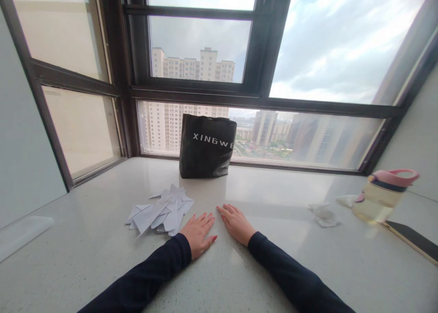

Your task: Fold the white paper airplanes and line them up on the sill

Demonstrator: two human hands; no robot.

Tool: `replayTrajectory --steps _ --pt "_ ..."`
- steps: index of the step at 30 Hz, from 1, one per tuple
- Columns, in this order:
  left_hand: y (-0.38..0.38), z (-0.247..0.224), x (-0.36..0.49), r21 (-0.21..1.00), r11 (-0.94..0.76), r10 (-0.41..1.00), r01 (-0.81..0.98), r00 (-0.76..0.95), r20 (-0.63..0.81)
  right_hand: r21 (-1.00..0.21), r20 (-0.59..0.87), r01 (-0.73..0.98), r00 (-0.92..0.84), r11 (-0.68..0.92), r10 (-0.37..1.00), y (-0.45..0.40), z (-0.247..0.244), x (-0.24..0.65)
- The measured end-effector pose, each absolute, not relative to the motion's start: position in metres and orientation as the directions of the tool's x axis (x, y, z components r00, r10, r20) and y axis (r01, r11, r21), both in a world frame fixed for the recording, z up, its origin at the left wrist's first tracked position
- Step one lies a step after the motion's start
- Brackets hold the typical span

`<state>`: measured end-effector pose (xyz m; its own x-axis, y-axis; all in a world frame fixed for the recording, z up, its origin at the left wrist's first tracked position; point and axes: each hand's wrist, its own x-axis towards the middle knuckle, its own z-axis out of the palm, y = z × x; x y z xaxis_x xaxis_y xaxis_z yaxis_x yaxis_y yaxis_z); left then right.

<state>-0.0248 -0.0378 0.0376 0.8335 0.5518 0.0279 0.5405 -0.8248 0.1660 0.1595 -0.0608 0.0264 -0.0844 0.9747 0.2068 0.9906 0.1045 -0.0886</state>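
My left hand (pixel 199 234) lies flat on the pale speckled countertop (pixel 219 281), fingers stretched out and thumb apart, holding nothing. Close beside its left edge is a heap of folded white papers (pixel 162 212), overlapping one another with pointed corners. My right hand (pixel 237 222) rests palm down on the same surface, a short gap from the left one. Its fingers are extended and nothing is in them. Beyond both hands, a black bag (pixel 207 146) with white lettering stands upright against the window.
To the right stand a drink bottle (pixel 381 196) with a pink lid, a phone (pixel 414 240) lying flat, and a crumpled clear-white wrapper (pixel 324 215). A whitish flat object (pixel 25 233) lies at far left. Dark window frames (pixel 205 96) bound the back.
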Motion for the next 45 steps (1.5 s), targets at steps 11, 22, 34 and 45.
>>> replayTrajectory --steps 11,22,34,45 --pt "-0.0382 0.0375 -0.0246 0.166 -0.825 0.553 0.54 0.832 0.037 -0.089 0.202 0.991 -0.082 0.102 0.976 -0.0617 0.0276 0.1586" --pt "-0.0368 0.0355 -0.0253 0.159 -0.828 0.55 0.537 0.834 0.049 -0.094 0.203 0.991 -0.073 0.094 0.976 -0.0619 0.0279 0.1583" --pt "-0.0373 0.0357 -0.0245 0.161 -0.827 0.552 0.539 0.833 0.045 -0.097 0.204 0.991 -0.074 0.095 0.976 -0.0611 0.0267 0.1592" --pt "-0.0375 0.0348 -0.0248 0.167 -0.828 0.549 0.535 0.834 0.049 -0.095 0.203 0.991 -0.076 0.097 0.976 -0.0616 0.0272 0.1592"
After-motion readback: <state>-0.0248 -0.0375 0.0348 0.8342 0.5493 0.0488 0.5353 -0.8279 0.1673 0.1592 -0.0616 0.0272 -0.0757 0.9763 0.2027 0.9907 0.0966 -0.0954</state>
